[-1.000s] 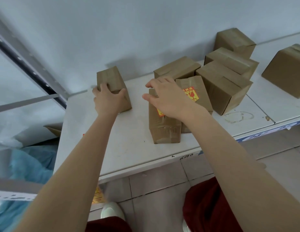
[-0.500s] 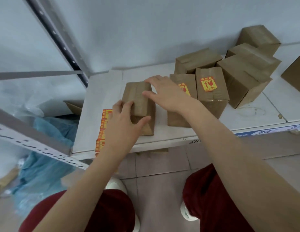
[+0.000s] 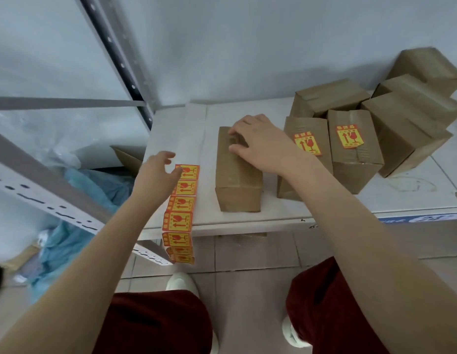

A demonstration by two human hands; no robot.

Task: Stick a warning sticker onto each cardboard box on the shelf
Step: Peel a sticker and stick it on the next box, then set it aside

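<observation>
A plain cardboard box (image 3: pixel 235 180) with no sticker lies near the front of the white shelf (image 3: pixel 176 129). My right hand (image 3: pixel 258 141) rests on its top, fingers spread over the far end. To its left a strip of yellow and red warning stickers (image 3: pixel 182 198) runs along the shelf and hangs over the front edge. My left hand (image 3: pixel 156 172) hovers over the strip's far end with relaxed fingers, holding nothing. Two boxes with stickers (image 3: pixel 305 146) (image 3: pixel 352 149) stand to the right.
Several plain boxes (image 3: pixel 406 123) are stacked at the back right against the wall. A grey metal shelf post (image 3: pixel 120 62) rises at the left. Blue plastic sheeting (image 3: pixel 76 200) lies on the floor left of the shelf. My legs in dark red shorts are below.
My left hand has let go of the plain box and moved left over the sticker strip. The box now sits nearer the front edge, and my right hand stays on top of it.
</observation>
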